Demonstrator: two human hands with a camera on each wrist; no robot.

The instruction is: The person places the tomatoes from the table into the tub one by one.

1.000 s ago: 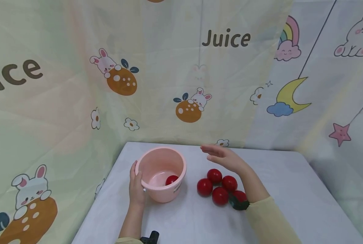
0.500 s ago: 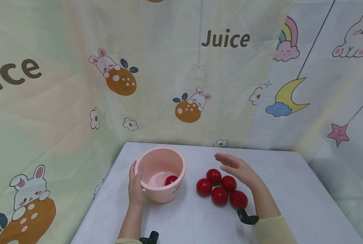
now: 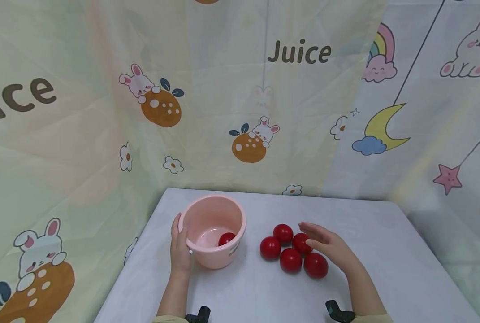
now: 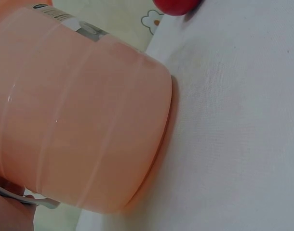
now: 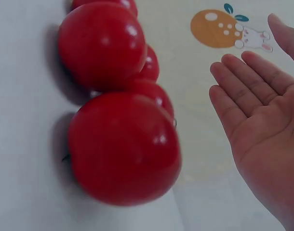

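My left hand (image 3: 181, 251) grips the left side of a pink plastic bucket (image 3: 214, 258), which stands on the white table. In the left wrist view the bucket's ribbed wall (image 4: 84, 110) fills much of the picture, with part of a handle and fingers at the lower left. One red, apple-like fruit (image 3: 226, 238) lies inside it. Several more lie grouped to its right, such as the front right fruit (image 3: 315, 265). My right hand (image 3: 331, 246) hovers above the right of this group, holding nothing. The right wrist view shows its palm (image 5: 272, 125) with straight fingers, apart from the nearest fruit (image 5: 125, 149).
The white table (image 3: 260, 296) has its back edge close to a hanging cloth (image 3: 207, 98) printed with rabbits, oranges and the word Juice. Dark straps with camera mounts sit at both wrists, the right mount (image 3: 338, 312) near the table's front.
My right hand has come back from beyond the fruits, moving right and nearer to me, down beside the group. The left hand and the bucket have stayed in place.
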